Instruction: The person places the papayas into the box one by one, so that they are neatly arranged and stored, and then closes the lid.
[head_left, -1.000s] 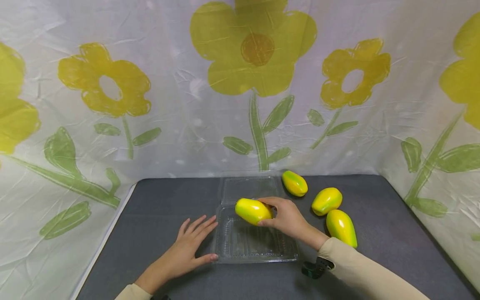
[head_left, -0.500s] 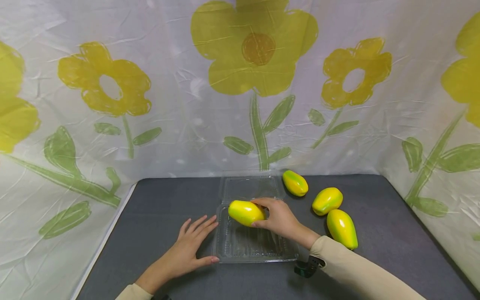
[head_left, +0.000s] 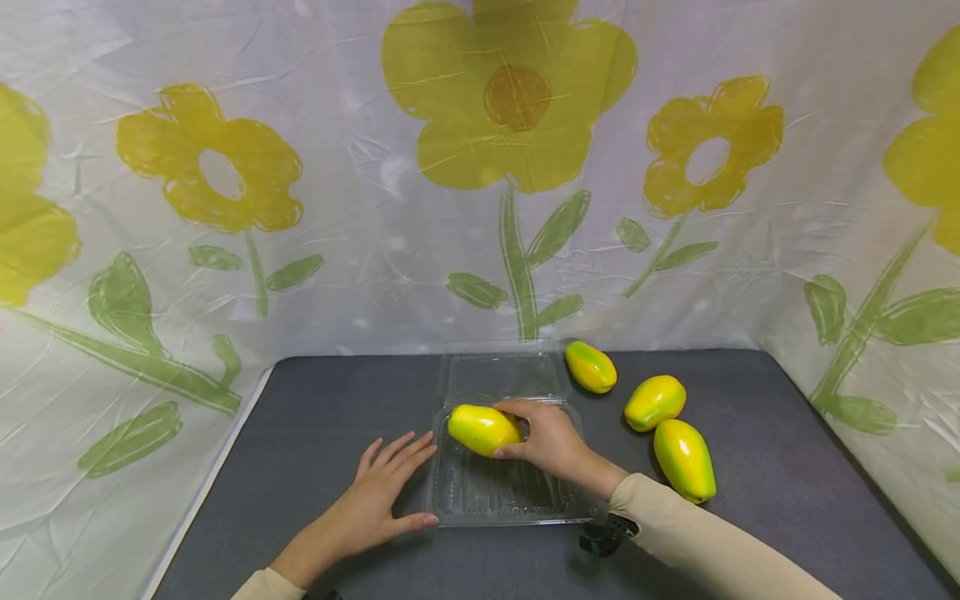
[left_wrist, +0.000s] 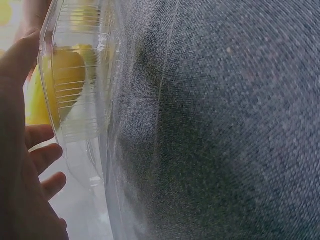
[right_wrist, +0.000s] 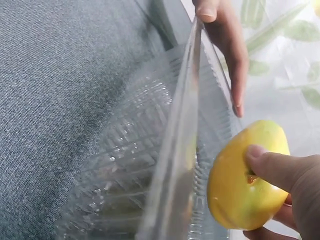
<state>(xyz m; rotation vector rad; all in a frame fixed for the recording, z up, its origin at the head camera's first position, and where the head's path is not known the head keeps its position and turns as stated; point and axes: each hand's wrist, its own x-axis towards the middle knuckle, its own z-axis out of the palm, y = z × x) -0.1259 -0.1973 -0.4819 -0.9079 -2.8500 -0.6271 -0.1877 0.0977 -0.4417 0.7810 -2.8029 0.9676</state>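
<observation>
My right hand grips a yellow-green papaya by its right end, thumb on the near side and fingers behind. The fruit lies sideways over the left back part of a clear plastic clamshell container, whose lid is folded back flat. The right wrist view shows the thumb close to the stem mark on the papaya, beside the container wall. Fingers spread, my left hand is at the container's left side, its thumb tip right at the rim. In the left wrist view the papaya shows through the clear wall.
Three more papayas are on the dark grey table to the right: one by the lid, another farther right, and a third near the right sleeve. A flower-printed curtain hangs behind and along both sides.
My right hand has carried the papaya left and slightly nearer, over the container's left part. The left hand, container and other papayas stay where they were.
</observation>
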